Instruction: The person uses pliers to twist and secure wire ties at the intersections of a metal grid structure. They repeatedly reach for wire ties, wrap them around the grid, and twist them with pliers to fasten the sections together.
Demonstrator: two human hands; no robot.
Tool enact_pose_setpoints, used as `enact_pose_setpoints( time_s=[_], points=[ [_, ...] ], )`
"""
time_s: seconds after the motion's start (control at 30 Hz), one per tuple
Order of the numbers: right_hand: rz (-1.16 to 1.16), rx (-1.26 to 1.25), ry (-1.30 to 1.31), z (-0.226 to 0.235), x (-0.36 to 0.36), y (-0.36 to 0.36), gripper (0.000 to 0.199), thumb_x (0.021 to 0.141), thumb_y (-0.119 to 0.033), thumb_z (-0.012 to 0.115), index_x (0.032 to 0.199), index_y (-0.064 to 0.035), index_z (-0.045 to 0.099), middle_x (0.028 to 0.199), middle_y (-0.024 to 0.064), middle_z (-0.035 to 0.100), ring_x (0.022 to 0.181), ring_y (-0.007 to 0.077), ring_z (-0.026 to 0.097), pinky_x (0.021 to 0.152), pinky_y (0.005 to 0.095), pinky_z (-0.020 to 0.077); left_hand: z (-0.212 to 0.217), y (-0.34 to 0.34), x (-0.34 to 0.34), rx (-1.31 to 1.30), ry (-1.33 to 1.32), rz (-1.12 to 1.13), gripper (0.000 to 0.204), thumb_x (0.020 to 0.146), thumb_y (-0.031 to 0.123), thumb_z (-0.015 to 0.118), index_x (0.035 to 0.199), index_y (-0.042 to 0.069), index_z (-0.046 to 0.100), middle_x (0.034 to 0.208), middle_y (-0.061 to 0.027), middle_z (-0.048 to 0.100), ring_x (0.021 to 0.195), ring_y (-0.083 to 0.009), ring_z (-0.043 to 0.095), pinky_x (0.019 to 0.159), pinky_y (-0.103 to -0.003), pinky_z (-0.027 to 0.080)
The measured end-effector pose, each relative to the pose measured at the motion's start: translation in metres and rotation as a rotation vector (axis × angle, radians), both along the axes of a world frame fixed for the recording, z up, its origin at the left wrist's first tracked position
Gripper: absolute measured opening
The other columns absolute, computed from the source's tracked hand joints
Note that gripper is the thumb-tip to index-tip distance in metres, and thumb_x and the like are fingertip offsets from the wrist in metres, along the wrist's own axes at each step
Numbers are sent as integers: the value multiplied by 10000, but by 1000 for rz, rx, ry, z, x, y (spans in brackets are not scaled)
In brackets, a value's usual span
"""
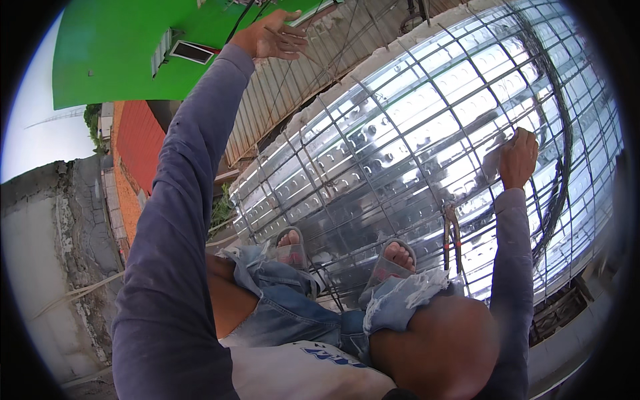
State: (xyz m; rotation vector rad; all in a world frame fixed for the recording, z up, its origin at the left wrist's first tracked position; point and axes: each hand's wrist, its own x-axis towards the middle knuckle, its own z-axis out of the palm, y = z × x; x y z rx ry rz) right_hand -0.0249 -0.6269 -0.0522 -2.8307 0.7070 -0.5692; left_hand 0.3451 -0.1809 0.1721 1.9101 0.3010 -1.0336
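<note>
Your left hand (273,37): raised toward the upper left, fingers loosely spread; you have no visible hold on anything.
Your right hand (519,159): fingers curled down at the mesh; you hide the fingertips, so what they grip, if anything, cannot be told.
Steel mesh (402,137): spread over the shiny ribbed decking (387,157), before your feet and off to your right.
Pincers (451,215): on the mesh, near your right knee.
Dark bundle (567,127): curving across the mesh, just beyond your right hand.

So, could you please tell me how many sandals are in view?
2. One sandal is on the left foot; the other sandal is on the right foot. Any others would be hidden.
</note>
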Motion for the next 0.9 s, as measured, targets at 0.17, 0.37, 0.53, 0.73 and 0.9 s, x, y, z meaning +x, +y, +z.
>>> enact_pose_setpoints(
  time_s=[0.17,0.37,0.53,0.73,0.9],
  points=[
    [-1,94,-39,-13,-4,-4,186,1006,-119,551,1167,-108,644,1128,91,694,1096,310,646,947,457,472,-8,-6,-12,78,289,-166,572,1053,315,664,1385,-139,560,1368,-291,638,1159,-231,701,859,-266,617],
    [-44,120,80,-14,-3,-4,252,1065,-171,527,1228,-75,693,1184,68,739,1143,260,674,968,440,480,-8,-23,-8,255,327,-334,382,1069,221,646,1268,-105,645,1186,-195,745,805,-27,682,558,-116,527],
    [-28,139,128,-8,-1,-1,250,1050,-169,535,1234,-83,680,1158,78,731,1108,277,673,955,444,474,6,-26,0,234,405,-339,492,1115,308,539,1273,-151,617,1217,-224,719,766,-10,666,505,-107,511],
    [-26,157,207,-9,-5,-9,243,1027,-148,535,1218,-76,668,1095,94,741,1021,299,680,917,460,456,-24,-36,3,195,599,-31,563,1142,370,438,1231,-175,548,882,-45,589,561,20,444,349,-106,359],
    [-62,192,208,-1,0,-4,249,1032,-153,506,1209,-77,664,1084,92,747,1000,289,686,898,445,452,-48,-26,-17,44,695,144,271,1136,198,427,1070,-54,503,826,19,514,546,7,438,345,-137,332]
  ],
)
